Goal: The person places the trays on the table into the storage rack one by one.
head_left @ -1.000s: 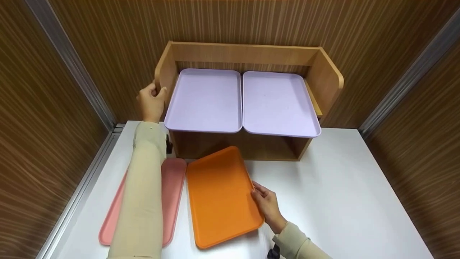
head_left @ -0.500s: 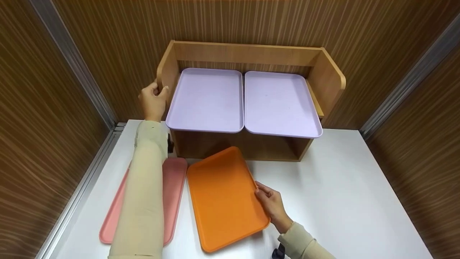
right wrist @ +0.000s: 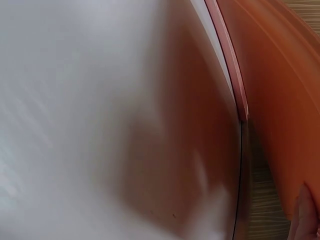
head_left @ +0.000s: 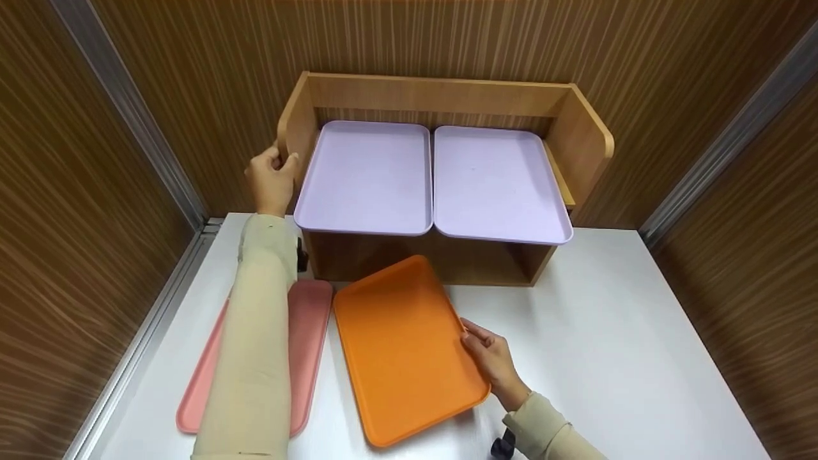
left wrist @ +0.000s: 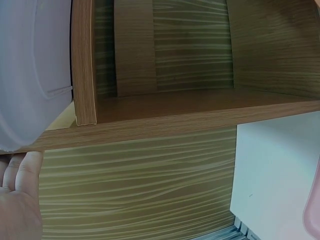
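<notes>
Wood-grain walls [head_left: 434,38] box in a white surface [head_left: 613,332], and the action sits right at the front, where the orange tray [head_left: 409,358] lies just left of the right-hand fingers. It's tilted, the gripped right side up off the surface, a shadow underneath. The right hand [head_left: 495,358] has it by that edge, thumb and fingers closed in a pinch, and the right wrist view catches fingertips against the orange underside. Out beyond those fingers, further left, the pink tray [head_left: 307,351] lies flat, partly covered by the left sleeve [head_left: 252,345]; the orange tray's far corner is just beside it, and whether the two touch I can't tell. Up and away from the right fingers stands the wooden shelf [head_left: 441,92], and there's the left hand [head_left: 271,179] on it, fingers bent around the front edge of its left side panel [head_left: 297,121], thumb on the inner side. Immediately right of those left fingers, the left lilac tray [head_left: 367,179] sits on the shelf; past that, side by side with it, the right lilac tray [head_left: 501,185], both jutting over the front. Below them, ahead of the right fingers, gapes the shelf's lower compartment [head_left: 489,262].
</notes>
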Demonstrator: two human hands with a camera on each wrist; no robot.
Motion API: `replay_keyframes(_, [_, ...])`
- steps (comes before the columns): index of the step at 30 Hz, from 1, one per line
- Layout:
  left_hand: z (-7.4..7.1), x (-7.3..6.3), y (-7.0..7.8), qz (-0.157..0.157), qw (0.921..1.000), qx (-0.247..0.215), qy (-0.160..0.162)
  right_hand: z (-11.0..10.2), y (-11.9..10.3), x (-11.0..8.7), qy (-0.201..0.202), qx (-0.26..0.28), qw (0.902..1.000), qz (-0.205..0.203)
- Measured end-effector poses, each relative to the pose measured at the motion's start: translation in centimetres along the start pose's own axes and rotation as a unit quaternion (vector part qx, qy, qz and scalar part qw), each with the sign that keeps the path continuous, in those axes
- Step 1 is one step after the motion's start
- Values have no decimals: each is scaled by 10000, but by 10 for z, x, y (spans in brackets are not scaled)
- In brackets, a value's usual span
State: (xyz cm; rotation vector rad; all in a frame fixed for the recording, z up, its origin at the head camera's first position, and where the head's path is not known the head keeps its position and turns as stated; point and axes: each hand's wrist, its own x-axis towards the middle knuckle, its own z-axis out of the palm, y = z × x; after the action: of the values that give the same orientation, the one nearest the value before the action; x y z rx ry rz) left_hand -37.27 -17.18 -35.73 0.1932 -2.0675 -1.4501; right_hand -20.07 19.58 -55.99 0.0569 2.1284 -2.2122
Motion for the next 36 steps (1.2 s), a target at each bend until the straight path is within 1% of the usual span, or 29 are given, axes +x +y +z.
replay_keyframes(2, [0,0,1,9,10000,-14,2,-2,-2,0,21,15,10000,20])
replay_keyframes(6, [0,-1,1,-44,10000,-82,-6,-6,-5,2,-48,220,9997,65])
replay_keyframes(10, [-1,-1,1,-75,9998,-181,-1,-10,-8,4,-11,288,9996,62])
replay_keyframes(14, [-1,-1,1,-83,9998,-190,21,-13,-11,6,181,226,9996,37])
replay_keyframes(20, [0,0,0,-72,9998,-168,-51,-22,-15,10,536,21,9985,88])
replay_keyframes(26, [0,0,1,-78,9998,-181,-32,-33,-19,13,656,196,9976,109])
replay_keyframes(30, [-1,0,1,-102,9999,-133,-38,-40,-20,17,746,153,9971,55])
replay_keyframes(32, [-1,0,0,-94,9999,-124,-37,-44,-20,19,807,149,9966,100])
replay_keyframes(36, [-1,1,0,10,10000,-36,73,-51,-21,25,941,139,9952,232])
